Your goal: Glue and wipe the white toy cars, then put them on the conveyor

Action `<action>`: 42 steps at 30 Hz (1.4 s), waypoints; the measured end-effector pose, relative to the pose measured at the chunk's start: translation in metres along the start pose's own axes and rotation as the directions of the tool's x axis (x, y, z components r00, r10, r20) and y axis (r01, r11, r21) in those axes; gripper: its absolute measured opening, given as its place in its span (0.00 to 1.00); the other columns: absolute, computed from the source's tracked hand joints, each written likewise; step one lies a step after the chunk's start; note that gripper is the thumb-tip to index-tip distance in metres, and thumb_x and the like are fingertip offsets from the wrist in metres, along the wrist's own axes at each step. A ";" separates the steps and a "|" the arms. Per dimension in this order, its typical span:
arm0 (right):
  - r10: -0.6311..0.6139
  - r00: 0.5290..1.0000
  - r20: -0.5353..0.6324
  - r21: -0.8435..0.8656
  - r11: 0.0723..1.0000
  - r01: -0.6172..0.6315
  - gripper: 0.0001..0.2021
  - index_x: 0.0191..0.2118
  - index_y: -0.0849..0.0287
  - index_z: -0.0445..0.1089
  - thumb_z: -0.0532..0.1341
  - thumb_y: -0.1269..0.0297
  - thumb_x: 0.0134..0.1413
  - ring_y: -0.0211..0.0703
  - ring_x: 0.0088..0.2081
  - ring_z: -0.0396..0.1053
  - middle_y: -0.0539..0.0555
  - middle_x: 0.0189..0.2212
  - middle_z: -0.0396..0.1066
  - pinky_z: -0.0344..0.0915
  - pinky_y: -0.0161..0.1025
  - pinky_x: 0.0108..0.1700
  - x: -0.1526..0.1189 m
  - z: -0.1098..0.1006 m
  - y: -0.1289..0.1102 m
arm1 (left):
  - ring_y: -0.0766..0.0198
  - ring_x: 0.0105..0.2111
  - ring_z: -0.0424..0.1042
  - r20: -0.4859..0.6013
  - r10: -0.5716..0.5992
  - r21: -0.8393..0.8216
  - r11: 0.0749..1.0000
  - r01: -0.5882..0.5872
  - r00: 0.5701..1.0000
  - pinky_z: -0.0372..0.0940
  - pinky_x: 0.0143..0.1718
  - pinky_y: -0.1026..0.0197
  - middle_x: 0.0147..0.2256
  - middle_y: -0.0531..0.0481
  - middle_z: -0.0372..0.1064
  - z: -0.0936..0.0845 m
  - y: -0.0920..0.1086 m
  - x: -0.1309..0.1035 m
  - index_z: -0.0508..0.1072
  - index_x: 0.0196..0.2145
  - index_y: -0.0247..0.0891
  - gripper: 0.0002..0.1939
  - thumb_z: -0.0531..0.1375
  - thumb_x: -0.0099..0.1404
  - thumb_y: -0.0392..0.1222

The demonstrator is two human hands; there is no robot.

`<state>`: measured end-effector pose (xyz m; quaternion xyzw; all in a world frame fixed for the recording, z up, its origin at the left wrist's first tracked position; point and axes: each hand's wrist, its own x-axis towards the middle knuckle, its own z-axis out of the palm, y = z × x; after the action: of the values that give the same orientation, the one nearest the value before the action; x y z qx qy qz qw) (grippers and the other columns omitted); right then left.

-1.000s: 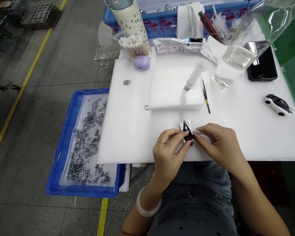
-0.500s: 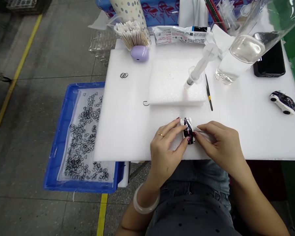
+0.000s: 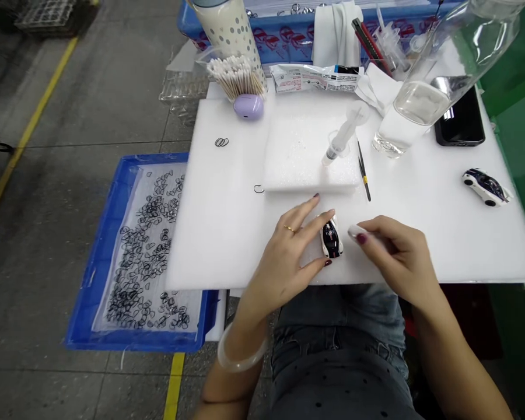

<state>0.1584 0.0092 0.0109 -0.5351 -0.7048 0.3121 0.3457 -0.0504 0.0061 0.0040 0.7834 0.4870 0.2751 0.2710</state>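
Note:
A small white and dark toy car rests on the white foam board near its front edge. My left hand is beside it, fingers spread; the index fingertip is at its far end and the thumb near its close end. Whether they touch it, I cannot tell. To the right of the car, my right hand is closed in a pinch on a small white cloth-like piece, mostly hidden in the fingers. A second toy car stands at the board's right side.
Beyond my hands are a foam block, a syringe, tweezers, a clear bottle of liquid, a phone and cotton swabs. Thin black rings lie left. A blue tray of similar pieces sits lower left.
My left fingers have spread and loosened from the toy car. My right hand has drawn slightly away from it, still pinching the white piece. The view has shifted a little.

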 end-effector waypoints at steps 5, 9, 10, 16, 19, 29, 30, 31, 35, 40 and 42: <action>-0.042 0.978 -0.207 -0.060 0.998 0.030 0.04 0.40 0.56 0.75 0.63 0.69 0.61 0.36 0.28 0.67 0.50 0.30 0.74 0.62 0.35 0.29 -0.019 -0.009 0.005 | 0.50 0.51 0.70 -0.005 0.106 0.078 0.991 -0.105 0.994 0.68 0.51 0.46 0.50 0.44 0.71 0.000 -0.010 0.008 0.73 0.52 0.43 0.22 0.69 0.61 0.46; -0.183 0.964 -0.193 -0.154 0.976 0.154 0.10 0.44 0.56 0.75 0.63 0.74 0.59 0.33 0.23 0.64 0.51 0.31 0.73 0.59 0.33 0.22 -0.033 0.001 0.005 | 0.54 0.41 0.70 -0.154 0.069 0.139 0.989 -0.048 0.986 0.68 0.42 0.51 0.40 0.46 0.69 0.011 -0.009 0.004 0.75 0.47 0.40 0.17 0.68 0.62 0.48; -0.221 0.956 -0.192 -0.187 0.965 0.186 0.11 0.46 0.56 0.75 0.63 0.75 0.58 0.32 0.23 0.64 0.51 0.32 0.74 0.60 0.32 0.22 -0.035 0.004 0.004 | 0.54 0.42 0.70 -0.144 0.069 0.130 0.990 -0.050 0.987 0.67 0.44 0.50 0.42 0.46 0.69 0.011 -0.009 0.003 0.75 0.47 0.40 0.16 0.67 0.63 0.46; -0.331 0.939 -0.096 -0.429 0.865 0.261 0.11 0.47 0.58 0.75 0.61 0.73 0.60 0.34 0.26 0.68 0.56 0.39 0.73 0.68 0.34 0.28 -0.033 0.023 0.000 | 0.54 0.48 0.70 -0.065 0.053 0.076 0.996 -0.048 0.996 0.63 0.50 0.50 0.45 0.48 0.74 0.005 -0.008 0.002 0.73 0.49 0.42 0.13 0.63 0.67 0.38; -0.341 0.940 -0.027 -0.453 0.842 0.292 0.08 0.43 0.58 0.76 0.60 0.71 0.61 0.34 0.26 0.67 0.55 0.37 0.72 0.66 0.33 0.27 -0.034 0.021 -0.006 | 0.54 0.47 0.71 -0.082 0.035 0.067 0.997 -0.030 0.996 0.64 0.50 0.50 0.44 0.49 0.75 0.004 -0.008 0.003 0.74 0.49 0.43 0.12 0.62 0.68 0.38; -0.271 0.955 -0.122 -0.656 0.744 0.127 0.16 0.53 0.61 0.73 0.61 0.63 0.61 0.64 0.52 0.68 0.67 0.52 0.72 0.63 0.61 0.53 0.000 -0.052 -0.006 | 0.54 0.44 0.71 -0.125 0.053 0.040 0.998 -0.048 0.991 0.64 0.46 0.51 0.42 0.48 0.76 0.008 -0.010 0.004 0.75 0.48 0.41 0.11 0.62 0.68 0.42; -0.242 0.963 -0.115 -0.607 0.785 0.125 0.15 0.52 0.60 0.73 0.62 0.62 0.61 0.62 0.51 0.69 0.65 0.50 0.73 0.64 0.59 0.52 0.001 -0.048 -0.007 | 0.54 0.44 0.71 -0.125 0.049 0.042 0.998 -0.044 0.991 0.64 0.46 0.50 0.42 0.48 0.76 0.008 -0.010 0.004 0.75 0.48 0.41 0.11 0.62 0.68 0.42; -0.208 0.975 -0.073 -0.523 0.841 0.140 0.16 0.53 0.59 0.71 0.62 0.62 0.61 0.58 0.49 0.71 0.63 0.48 0.75 0.66 0.56 0.51 0.002 -0.041 -0.008 | 0.54 0.44 0.71 -0.121 0.044 0.043 0.998 -0.039 0.992 0.64 0.46 0.50 0.42 0.48 0.76 0.008 -0.010 0.004 0.75 0.48 0.41 0.11 0.62 0.69 0.41; -0.170 0.974 0.152 -0.282 0.937 0.208 0.25 0.64 0.60 0.58 0.60 0.66 0.62 0.51 0.45 0.72 0.59 0.45 0.76 0.69 0.50 0.47 -0.002 0.004 -0.013 | 0.53 0.46 0.71 -0.079 0.040 0.036 0.999 -0.038 0.996 0.65 0.48 0.48 0.44 0.48 0.76 0.005 -0.010 0.002 0.73 0.50 0.44 0.12 0.60 0.69 0.38; -0.183 0.982 0.049 -0.325 0.927 0.189 0.26 0.64 0.61 0.57 0.58 0.69 0.62 0.51 0.42 0.71 0.59 0.43 0.76 0.69 0.49 0.44 -0.011 0.009 -0.010 | 0.52 0.52 0.70 -0.065 0.036 0.044 0.998 -0.033 0.997 0.65 0.52 0.48 0.53 0.45 0.72 0.003 -0.013 -0.002 0.65 0.58 0.44 0.21 0.59 0.68 0.38; -0.118 0.984 -0.132 -0.341 0.938 0.067 0.27 0.64 0.57 0.59 0.61 0.66 0.61 0.49 0.42 0.72 0.57 0.44 0.75 0.70 0.48 0.45 -0.027 -0.025 0.008 | 0.51 0.54 0.69 -0.086 0.011 0.067 0.998 -0.006 0.996 0.66 0.53 0.48 0.54 0.45 0.70 0.004 -0.014 -0.004 0.65 0.59 0.45 0.22 0.60 0.68 0.41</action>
<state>0.1888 -0.0130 0.0144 -0.5742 -0.7441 0.1297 0.3160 -0.0578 0.0074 -0.0088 0.7815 0.5039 0.2934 0.2222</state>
